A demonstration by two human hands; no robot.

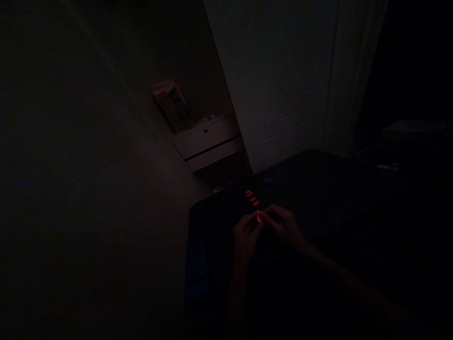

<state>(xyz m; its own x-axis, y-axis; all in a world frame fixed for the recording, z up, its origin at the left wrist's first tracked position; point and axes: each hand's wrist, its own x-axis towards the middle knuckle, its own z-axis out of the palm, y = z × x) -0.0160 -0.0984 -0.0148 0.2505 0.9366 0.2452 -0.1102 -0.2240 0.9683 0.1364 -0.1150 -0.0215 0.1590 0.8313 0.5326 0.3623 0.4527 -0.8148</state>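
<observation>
The scene is very dark. My left hand [245,232] and my right hand [283,222] meet over a dark tabletop, fingertips closed together. Between them they pinch a small glowing orange-red piece [260,217]; the fingers cover most of it, so its exact kind cannot be made out. Just beyond my fingertips, several short red rod-shaped pieces [253,199] lie in a row on the table, apart from both hands.
A small purple item [268,181] lies near the table's far edge. To the right is a white cable [387,166]. Bluish cloth-like material [197,270] is at the left edge. Behind stand a pale door [283,85] and a drawer unit [212,137]; a wall [88,189] fills the left.
</observation>
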